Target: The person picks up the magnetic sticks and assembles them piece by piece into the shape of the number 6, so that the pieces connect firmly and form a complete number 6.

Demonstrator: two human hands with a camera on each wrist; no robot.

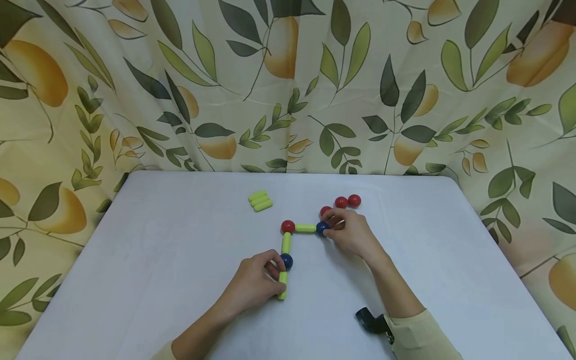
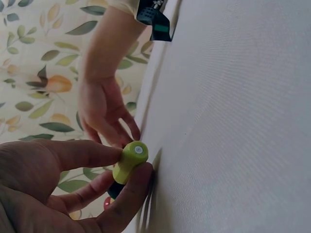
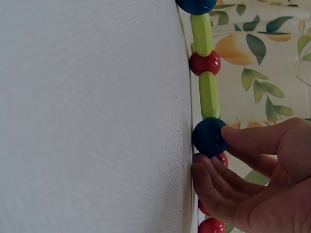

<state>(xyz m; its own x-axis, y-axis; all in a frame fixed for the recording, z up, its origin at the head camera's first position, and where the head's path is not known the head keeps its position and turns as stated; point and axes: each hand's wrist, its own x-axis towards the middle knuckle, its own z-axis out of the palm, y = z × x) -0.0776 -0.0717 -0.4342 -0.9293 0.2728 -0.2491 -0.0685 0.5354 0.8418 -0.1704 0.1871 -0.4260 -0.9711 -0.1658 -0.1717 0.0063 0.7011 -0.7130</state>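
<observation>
Joined sticks and balls form a bent chain on the table. My left hand (image 1: 256, 280) pinches its lowest green stick (image 1: 282, 286), just below a blue ball (image 1: 286, 261); in the left wrist view, thumb and finger hold that stick (image 2: 130, 161) by its sides. Above that ball a second green stick (image 1: 286, 243) leads to a red ball (image 1: 288, 227). From there a third stick (image 1: 305, 228) runs right to another blue ball (image 1: 322, 229). My right hand (image 1: 353, 232) grips this ball between thumb and fingers, seen also as the blue ball (image 3: 210, 137) in the right wrist view.
Behind my right hand lie red balls (image 1: 354, 201), one partly hidden by the fingers. Several loose green sticks (image 1: 260, 201) sit together at the back of the white table (image 1: 180, 225). A black device (image 1: 372, 321) is at the right sleeve. A patterned curtain (image 1: 279, 100) hangs behind.
</observation>
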